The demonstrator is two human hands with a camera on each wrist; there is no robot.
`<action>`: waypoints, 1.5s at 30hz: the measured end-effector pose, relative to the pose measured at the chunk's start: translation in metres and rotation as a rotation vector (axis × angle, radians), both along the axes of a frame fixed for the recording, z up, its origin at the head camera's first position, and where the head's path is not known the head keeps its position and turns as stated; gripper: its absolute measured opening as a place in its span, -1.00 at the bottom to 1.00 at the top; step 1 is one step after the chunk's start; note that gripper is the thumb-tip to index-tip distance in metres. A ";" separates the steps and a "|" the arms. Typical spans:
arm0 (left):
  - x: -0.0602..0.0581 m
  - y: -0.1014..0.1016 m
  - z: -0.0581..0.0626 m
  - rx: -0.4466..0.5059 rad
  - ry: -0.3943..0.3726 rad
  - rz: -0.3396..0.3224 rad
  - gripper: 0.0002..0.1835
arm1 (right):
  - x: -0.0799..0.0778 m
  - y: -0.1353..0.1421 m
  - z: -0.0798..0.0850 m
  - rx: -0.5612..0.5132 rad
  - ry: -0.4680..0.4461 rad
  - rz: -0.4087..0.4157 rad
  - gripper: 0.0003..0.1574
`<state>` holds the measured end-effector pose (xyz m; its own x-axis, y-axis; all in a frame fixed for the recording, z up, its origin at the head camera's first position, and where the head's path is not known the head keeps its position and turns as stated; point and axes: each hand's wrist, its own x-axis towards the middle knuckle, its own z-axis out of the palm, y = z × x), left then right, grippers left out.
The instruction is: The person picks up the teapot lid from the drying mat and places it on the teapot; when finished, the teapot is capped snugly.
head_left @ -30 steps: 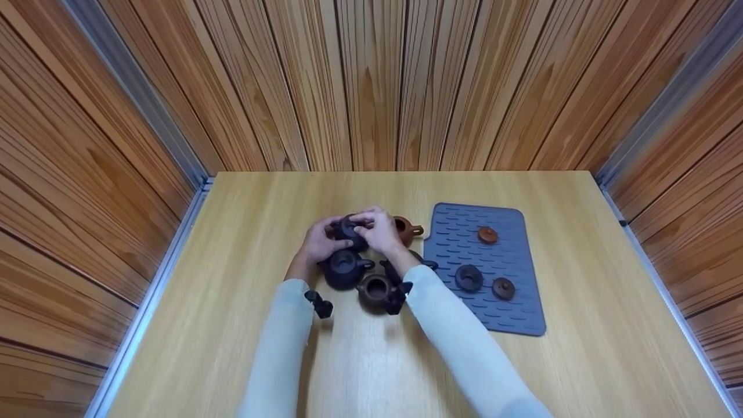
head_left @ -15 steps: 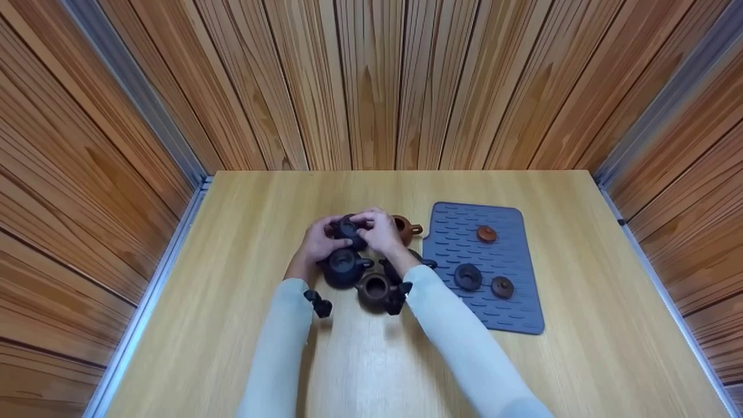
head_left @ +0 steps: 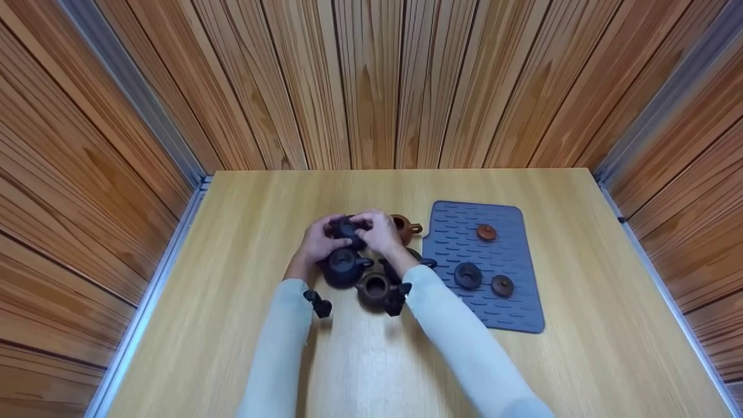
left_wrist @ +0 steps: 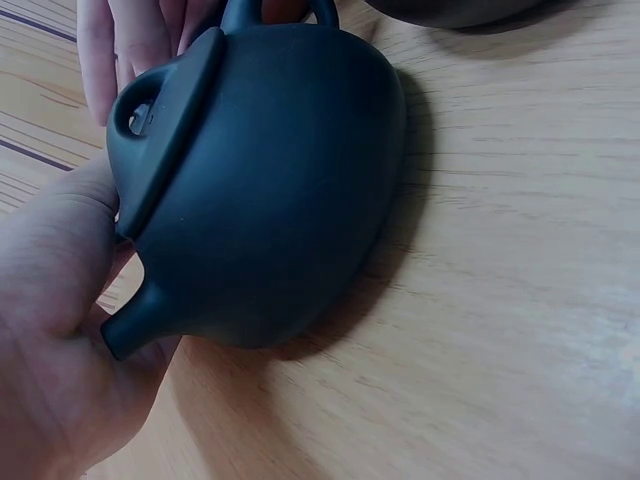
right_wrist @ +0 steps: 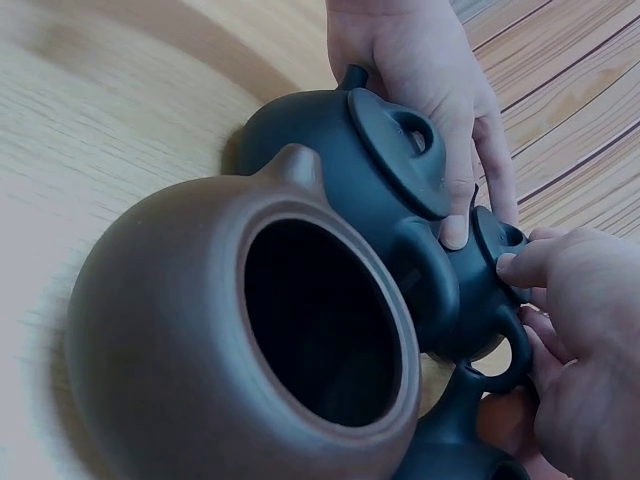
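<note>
My left hand (head_left: pixel 319 241) grips the side of a small black teapot (head_left: pixel 350 229) at the back of the cluster, thumb against its body. From the other side, my right hand (head_left: pixel 380 232) pinches that teapot's lid (right_wrist: pixel 490 235); its thumb tip touches the lid's edge, with other fingers near the handle. The lid sits on the pot. Just in front stands a second black teapot (head_left: pixel 342 267) with its lid on, its spout close to my left palm in the left wrist view. Beside it is a lidless brown teapot (head_left: pixel 371 293).
A lidless reddish-brown teapot (head_left: pixel 404 228) stands right of my right hand. My right wrist partly hides another dark teapot (head_left: pixel 429 263). On the grey mat (head_left: pixel 447 217) lie an orange-brown lid (head_left: pixel 486 233), a black lid (head_left: pixel 468 275) and a dark brown lid (head_left: pixel 502 285).
</note>
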<state>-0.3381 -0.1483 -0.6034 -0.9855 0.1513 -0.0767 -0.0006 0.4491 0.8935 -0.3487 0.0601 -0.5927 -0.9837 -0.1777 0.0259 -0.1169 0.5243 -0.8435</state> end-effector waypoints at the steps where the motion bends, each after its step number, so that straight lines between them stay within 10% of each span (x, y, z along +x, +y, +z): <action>1: -0.003 -0.001 -0.005 -0.012 0.006 0.006 -0.31 | 0.001 0.000 0.002 0.004 -0.011 -0.004 -0.55; 16: 0.017 0.010 0.021 0.000 0.010 0.027 -0.34 | -0.003 0.002 -0.008 -0.008 0.008 0.000 -0.56; 30: 0.015 0.009 0.020 -0.008 0.006 0.010 -0.32 | 0.029 0.012 0.044 -0.077 0.048 0.034 -0.57; 45: 0.017 0.010 0.023 0.004 -0.035 0.020 -0.32 | 0.032 0.045 0.057 -0.076 0.117 0.050 -0.52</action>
